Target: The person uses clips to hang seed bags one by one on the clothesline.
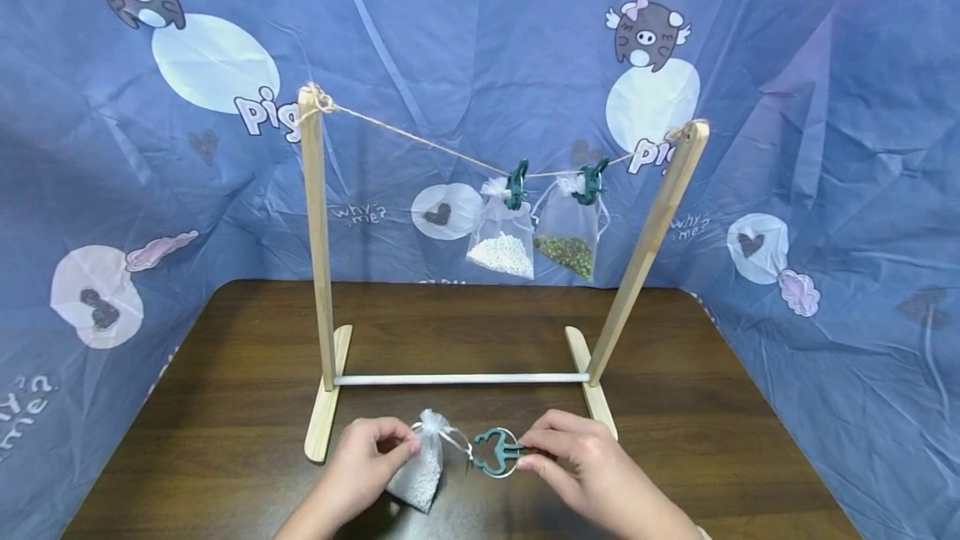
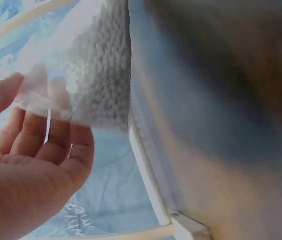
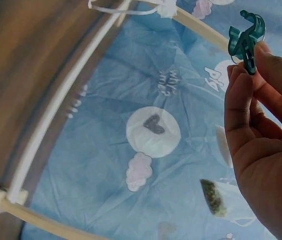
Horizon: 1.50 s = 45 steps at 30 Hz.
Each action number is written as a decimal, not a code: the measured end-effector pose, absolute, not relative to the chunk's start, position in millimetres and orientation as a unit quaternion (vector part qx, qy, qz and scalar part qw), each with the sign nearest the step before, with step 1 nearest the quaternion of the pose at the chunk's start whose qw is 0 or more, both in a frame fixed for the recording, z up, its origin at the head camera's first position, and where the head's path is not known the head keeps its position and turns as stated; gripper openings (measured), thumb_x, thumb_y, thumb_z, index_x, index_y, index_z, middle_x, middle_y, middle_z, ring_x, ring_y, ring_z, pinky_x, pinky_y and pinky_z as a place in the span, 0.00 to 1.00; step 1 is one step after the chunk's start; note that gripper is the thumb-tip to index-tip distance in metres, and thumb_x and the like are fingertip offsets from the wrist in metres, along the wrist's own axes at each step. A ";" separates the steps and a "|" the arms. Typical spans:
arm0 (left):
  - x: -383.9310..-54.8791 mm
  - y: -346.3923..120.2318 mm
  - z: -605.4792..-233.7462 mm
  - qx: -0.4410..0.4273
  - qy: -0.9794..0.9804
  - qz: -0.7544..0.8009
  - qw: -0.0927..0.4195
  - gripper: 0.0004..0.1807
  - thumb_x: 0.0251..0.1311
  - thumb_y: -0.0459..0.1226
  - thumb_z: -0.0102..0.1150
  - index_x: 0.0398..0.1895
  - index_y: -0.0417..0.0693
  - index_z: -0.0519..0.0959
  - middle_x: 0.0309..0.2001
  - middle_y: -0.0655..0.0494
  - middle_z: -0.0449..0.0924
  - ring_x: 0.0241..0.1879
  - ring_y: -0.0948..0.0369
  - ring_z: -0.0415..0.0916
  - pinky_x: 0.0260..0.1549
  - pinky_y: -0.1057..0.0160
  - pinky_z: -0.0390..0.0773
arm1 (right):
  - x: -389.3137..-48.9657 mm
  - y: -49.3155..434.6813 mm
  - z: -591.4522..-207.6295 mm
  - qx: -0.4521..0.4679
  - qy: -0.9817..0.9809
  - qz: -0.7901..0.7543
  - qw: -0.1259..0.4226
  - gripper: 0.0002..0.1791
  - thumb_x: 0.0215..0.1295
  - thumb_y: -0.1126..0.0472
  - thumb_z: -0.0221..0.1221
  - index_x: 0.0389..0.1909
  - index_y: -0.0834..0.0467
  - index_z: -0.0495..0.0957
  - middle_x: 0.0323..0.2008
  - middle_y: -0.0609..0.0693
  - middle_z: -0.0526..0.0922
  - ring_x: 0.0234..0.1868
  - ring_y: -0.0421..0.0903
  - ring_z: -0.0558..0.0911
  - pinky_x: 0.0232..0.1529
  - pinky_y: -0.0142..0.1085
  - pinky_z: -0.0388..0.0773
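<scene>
My left hand (image 1: 369, 458) pinches a small white mesh drawstring bag (image 1: 422, 473) by its side near the top. White pellets fill the lower part of this bag (image 2: 103, 70), as the left wrist view shows up close. To its right, my right hand (image 1: 581, 461) holds a green plastic clip (image 1: 495, 451) by its handles between thumb and fingers. A metal ring circles the clip, and its jaws point left toward the bag's drawstring loop. In the right wrist view the same clip (image 3: 248, 42) stands upright at the fingertips.
Behind the hands stands a wooden frame (image 1: 318, 257) with a white bottom rod (image 1: 457, 379). On its twine (image 1: 420, 138) hang a bag of white pellets (image 1: 501, 252) and a bag of green-brown grains (image 1: 566, 252), each under a green clip. Blue printed cloth (image 1: 420, 15) surrounds the brown table (image 1: 225, 407).
</scene>
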<state>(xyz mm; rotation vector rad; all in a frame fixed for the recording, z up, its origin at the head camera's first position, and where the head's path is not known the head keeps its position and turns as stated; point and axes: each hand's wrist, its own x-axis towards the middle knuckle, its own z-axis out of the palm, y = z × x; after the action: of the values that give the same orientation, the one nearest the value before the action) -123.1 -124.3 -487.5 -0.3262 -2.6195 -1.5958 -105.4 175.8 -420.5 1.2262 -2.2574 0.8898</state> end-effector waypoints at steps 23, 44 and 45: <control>-152.9 -113.5 -406.2 -0.050 -0.814 -0.534 0.224 0.04 0.63 0.30 0.69 0.31 0.44 0.88 0.30 0.52 0.89 0.31 0.71 0.77 0.33 0.75 0.74 | -136.1 165.4 -330.0 0.450 -0.803 0.272 0.280 0.07 0.71 0.57 0.67 0.40 0.57 0.87 0.37 0.46 0.86 0.32 0.35 0.79 0.34 0.22 0.76; -176.0 -109.5 -361.7 -0.092 -0.801 -0.516 0.289 0.02 0.64 0.30 0.68 0.32 0.42 0.87 0.29 0.50 0.87 0.32 0.62 0.77 0.34 0.75 0.72 | -169.0 155.6 -238.7 0.478 -0.780 0.198 0.352 0.07 0.59 0.70 0.73 0.38 0.64 0.87 0.33 0.52 0.86 0.29 0.39 0.80 0.31 0.31 0.79; -177.2 -109.3 -360.2 -0.094 -0.801 -0.514 0.292 0.02 0.64 0.30 0.68 0.33 0.42 0.87 0.29 0.50 0.87 0.32 0.62 0.77 0.34 0.75 0.72 | -170.2 154.8 -234.6 0.478 -0.780 0.194 0.354 0.07 0.59 0.70 0.73 0.38 0.64 0.87 0.33 0.52 0.86 0.30 0.39 0.81 0.31 0.32 0.79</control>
<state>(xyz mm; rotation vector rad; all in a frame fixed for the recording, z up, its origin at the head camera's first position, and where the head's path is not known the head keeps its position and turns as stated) -177.2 -109.3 -360.2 -0.2493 -2.1362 -1.3698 -170.2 154.8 -234.6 1.2352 -2.0165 0.5007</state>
